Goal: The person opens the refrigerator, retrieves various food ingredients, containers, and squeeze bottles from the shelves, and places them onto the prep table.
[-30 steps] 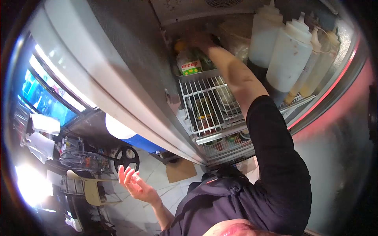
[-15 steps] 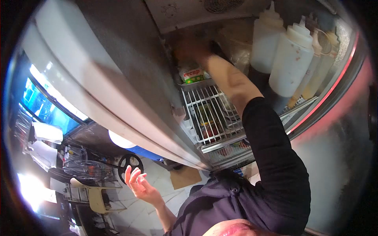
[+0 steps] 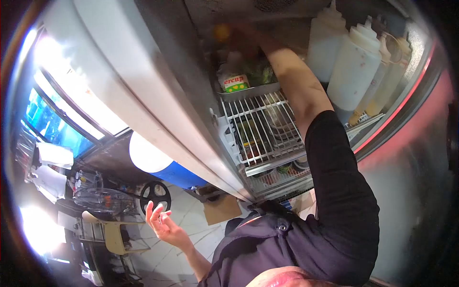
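With the left hand (image 3: 165,227) loosely open outside the fridge (image 3: 189,62), best to steady the right hand (image 3: 243,39), too shadowed to tell its grip, near the orange thing (image 3: 221,32) behind the packet (image 3: 234,82) in the tray (image 3: 251,91), forearm (image 3: 297,79) clear of the squeeze bottles (image 3: 356,69).

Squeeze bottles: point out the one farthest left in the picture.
The pale bottle whose nozzle nearly reaches the picture's top edge; the other bottles stand further right.
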Action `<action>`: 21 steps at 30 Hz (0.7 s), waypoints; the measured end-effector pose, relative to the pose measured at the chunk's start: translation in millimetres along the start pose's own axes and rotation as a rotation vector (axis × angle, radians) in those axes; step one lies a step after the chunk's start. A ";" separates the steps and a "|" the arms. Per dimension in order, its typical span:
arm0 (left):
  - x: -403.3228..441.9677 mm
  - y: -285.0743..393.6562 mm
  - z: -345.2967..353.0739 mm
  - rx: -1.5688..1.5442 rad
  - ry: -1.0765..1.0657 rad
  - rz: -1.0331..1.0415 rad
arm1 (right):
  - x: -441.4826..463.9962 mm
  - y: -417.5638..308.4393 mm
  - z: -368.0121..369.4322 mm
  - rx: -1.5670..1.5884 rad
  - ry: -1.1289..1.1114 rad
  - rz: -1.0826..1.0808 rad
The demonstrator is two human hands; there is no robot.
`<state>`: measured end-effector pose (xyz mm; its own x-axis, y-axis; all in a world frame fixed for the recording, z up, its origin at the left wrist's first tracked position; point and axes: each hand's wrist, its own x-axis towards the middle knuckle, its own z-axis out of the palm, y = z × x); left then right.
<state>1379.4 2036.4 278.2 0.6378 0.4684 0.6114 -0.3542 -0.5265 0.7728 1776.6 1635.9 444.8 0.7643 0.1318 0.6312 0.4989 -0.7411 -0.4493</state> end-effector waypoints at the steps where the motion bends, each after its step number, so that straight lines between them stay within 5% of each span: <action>1: 0.6 -0.2 1.4 -0.014 -0.007 0.004 | 4.6 2.3 -3.1 0.048 0.025 0.015; 8: -0.1 -2.3 6.9 -0.057 -0.045 0.007 | 11.8 29.5 -4.4 0.143 0.036 0.149; 12: -0.5 -1.5 3.4 -0.015 -0.043 -0.014 | -23.6 -27.5 -13.8 -0.332 -0.004 0.314; 14: -1.4 -3.0 0.4 0.007 -0.038 -0.018 | -57.0 -61.9 -22.5 -0.740 -0.162 0.013; 16: -2.3 -5.5 -2.0 0.009 -0.026 -0.020 | -61.4 -37.1 17.3 -0.386 0.326 0.063; 18: -1.9 -2.3 -3.5 0.006 -0.020 -0.020 | -62.9 0.1 50.8 -0.290 0.452 0.060; 21: -1.3 3.1 -7.0 0.025 -0.017 -0.017 | -39.2 47.5 46.1 -0.505 0.275 -0.059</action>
<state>1372.7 2039.1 281.0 0.6552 0.4654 0.5951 -0.3262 -0.5363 0.7784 1789.1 1625.9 369.6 0.5732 0.0567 0.8175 0.2290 -0.9689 -0.0934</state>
